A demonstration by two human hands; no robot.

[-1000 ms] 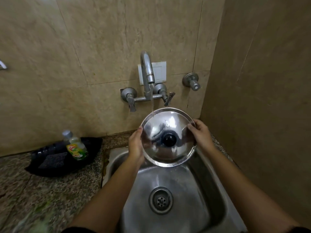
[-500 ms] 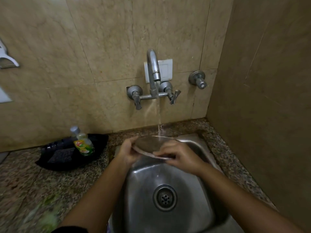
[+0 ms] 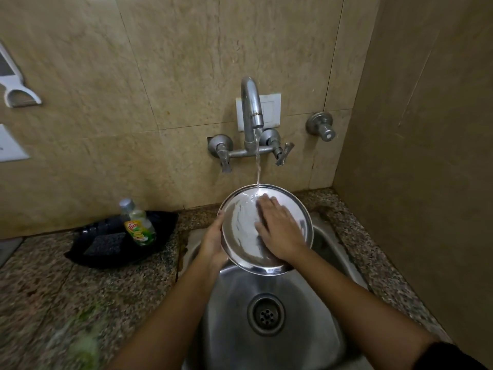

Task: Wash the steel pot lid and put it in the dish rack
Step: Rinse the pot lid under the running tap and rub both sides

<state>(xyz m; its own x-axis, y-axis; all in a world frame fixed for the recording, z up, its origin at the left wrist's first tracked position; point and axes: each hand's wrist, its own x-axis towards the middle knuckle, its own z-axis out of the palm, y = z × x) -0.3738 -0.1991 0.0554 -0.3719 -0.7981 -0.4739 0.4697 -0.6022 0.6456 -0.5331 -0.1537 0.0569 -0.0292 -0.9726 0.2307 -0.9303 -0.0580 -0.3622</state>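
— Lid position? 
— Steel pot lid (image 3: 240, 228) sits tilted above the sink (image 3: 232, 316), smooth inner face toward the camera, under the running tap (image 3: 252, 113); water lands near its far rim.

— Hands? 
— Left hand (image 3: 213, 243) grips the lid's left edge, fingers curled behind. Right hand (image 3: 280, 231) lies flat and spread on the inner face, clasping nothing.

— Surroundings? 
— Green soap bottle (image 3: 138, 225) in a black tray (image 3: 90, 249) on the counter, left of the sink.
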